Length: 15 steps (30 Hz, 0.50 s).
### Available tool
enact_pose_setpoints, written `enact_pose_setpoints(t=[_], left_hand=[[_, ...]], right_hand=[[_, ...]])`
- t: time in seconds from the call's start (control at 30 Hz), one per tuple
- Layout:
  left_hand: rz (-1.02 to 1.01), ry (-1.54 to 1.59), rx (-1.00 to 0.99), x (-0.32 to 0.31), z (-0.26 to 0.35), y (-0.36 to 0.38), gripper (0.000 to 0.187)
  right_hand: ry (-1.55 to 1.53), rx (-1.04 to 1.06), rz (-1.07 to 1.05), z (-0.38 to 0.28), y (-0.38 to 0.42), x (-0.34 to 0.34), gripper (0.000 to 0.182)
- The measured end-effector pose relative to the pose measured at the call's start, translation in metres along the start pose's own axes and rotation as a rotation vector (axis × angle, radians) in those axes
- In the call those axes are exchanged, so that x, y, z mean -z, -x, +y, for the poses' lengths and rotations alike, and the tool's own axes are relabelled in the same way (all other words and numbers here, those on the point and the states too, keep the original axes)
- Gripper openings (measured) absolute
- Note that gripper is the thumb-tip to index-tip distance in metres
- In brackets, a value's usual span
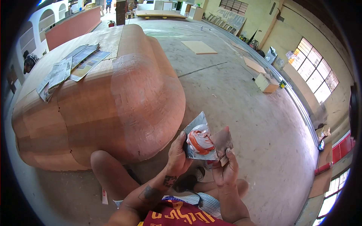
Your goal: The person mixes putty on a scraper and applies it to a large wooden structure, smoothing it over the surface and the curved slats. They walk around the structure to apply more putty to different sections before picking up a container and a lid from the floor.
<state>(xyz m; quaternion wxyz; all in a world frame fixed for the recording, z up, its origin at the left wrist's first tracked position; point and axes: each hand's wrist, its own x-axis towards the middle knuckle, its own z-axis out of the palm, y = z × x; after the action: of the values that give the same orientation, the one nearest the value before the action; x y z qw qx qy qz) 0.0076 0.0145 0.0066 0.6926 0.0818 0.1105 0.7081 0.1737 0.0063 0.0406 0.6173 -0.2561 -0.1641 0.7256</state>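
Note:
My left hand (178,152) grips a flat grey board (201,119) by its left edge. On the board lies a mound of white and orange-red paste (200,139), partly mixed in streaks. My right hand (227,169) holds a thin, flat spreader (222,140) by its lower end, its blade close against the board's right side. Whether the blade touches the paste cannot be made out. To the left of both hands stands a large, rounded wooden form (147,94) with a glossy, pinkish coated area. Sheets of newspaper (71,67) rest on its top.
A person (29,62) is beyond the form at the far left, another (108,5) in the background. Flat panels (199,47) and a wooden box (266,83) are on the concrete floor (226,94). Long metal strips run along the right wall. My bent legs flank my hands.

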Motion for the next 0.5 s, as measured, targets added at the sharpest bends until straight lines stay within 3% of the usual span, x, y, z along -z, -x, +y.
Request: enact_pose_setpoints(t=[0.33,0.5], left_hand=[[0.031,-0.015,-0.087,0.003,0.005,0.002,0.040],[0.082,-0.104,-0.116,0.020,0.005,0.002,0.040]], right_hand=[[0.423,0.368,-0.209,-0.019,-0.003,0.017,0.038],[0.796,0.617,-0.158,-0.015,0.001,0.031,0.035]])
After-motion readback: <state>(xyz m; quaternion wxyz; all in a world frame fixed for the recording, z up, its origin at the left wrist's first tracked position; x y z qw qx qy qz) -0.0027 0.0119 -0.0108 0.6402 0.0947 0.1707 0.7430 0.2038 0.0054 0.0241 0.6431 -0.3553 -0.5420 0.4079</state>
